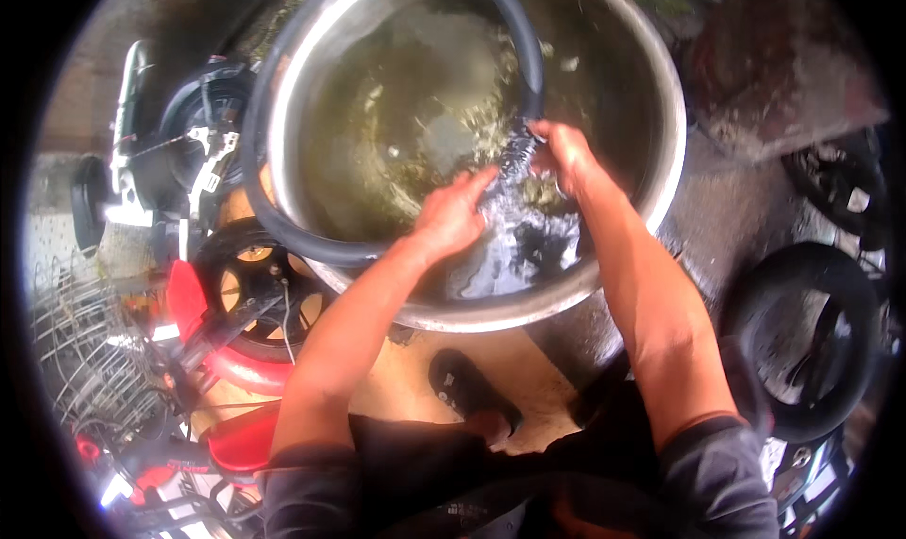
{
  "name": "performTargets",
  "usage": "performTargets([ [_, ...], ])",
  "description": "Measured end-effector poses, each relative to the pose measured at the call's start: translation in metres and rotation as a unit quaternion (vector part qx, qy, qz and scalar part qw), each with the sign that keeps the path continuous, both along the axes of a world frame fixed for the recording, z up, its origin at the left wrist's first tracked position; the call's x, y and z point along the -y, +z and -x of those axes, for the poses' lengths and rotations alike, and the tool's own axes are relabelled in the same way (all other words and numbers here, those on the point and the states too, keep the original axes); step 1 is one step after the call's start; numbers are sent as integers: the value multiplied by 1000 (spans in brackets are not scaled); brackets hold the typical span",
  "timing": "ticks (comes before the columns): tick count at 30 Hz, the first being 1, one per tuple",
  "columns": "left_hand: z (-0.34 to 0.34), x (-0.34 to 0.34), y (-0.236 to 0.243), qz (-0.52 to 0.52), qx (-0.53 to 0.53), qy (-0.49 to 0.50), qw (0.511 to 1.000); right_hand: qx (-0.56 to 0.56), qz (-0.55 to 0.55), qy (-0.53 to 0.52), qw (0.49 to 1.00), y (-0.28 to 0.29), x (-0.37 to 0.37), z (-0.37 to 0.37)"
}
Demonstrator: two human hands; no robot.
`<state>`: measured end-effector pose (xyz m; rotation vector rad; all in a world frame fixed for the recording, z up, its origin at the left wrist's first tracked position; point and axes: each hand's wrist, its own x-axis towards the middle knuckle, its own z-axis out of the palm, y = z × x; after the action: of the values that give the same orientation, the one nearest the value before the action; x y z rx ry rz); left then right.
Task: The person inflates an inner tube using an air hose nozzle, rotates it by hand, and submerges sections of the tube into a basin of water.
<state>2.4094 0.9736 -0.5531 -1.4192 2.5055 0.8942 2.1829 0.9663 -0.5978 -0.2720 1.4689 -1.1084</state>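
A black inner tube (257, 143) hangs over the left rim of a round metal tub (671, 114). Part of it dips into murky water (406, 114) inside. My right hand (563, 152) closes round the tube where it enters the water, thumb and fingers at its sides. Just nearer and to the left, my left hand (451, 216) grips the submerged stretch, its fingertips partly under the surface. Ripples and bright reflections spread between the hands, blurring the tube there.
A wheel with tan spokes (255, 284) and red vehicle parts (247, 369) lie left of the tub. Beyond them are a wire basket (90, 341) and a white-framed wheeled vehicle (132, 143). A black tyre (802, 341) stands at right. My shoe (462, 383) is below the tub.
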Motion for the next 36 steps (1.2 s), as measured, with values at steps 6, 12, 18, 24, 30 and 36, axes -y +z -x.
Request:
performTargets([
  [6,28,-20,72,-2,-24,15,1000,-274,17,34,961,81,-29,24],
  [12,46,-70,183,-49,-5,53,997,-152,-75,9,986,209,-138,89],
  [18,60,-86,311,9,38,-4,999,-143,-183,-68,970,319,-300,130],
  [24,48,-153,427,-263,-55,63,961,-105,-285,-101,947,430,-455,142],
  [30,-47,-244,434,-254,-51,237,936,-93,-326,-199,919,536,-554,119],
  [36,-137,-211,432,-269,139,72,950,-94,-286,-403,864,580,-623,40],
])
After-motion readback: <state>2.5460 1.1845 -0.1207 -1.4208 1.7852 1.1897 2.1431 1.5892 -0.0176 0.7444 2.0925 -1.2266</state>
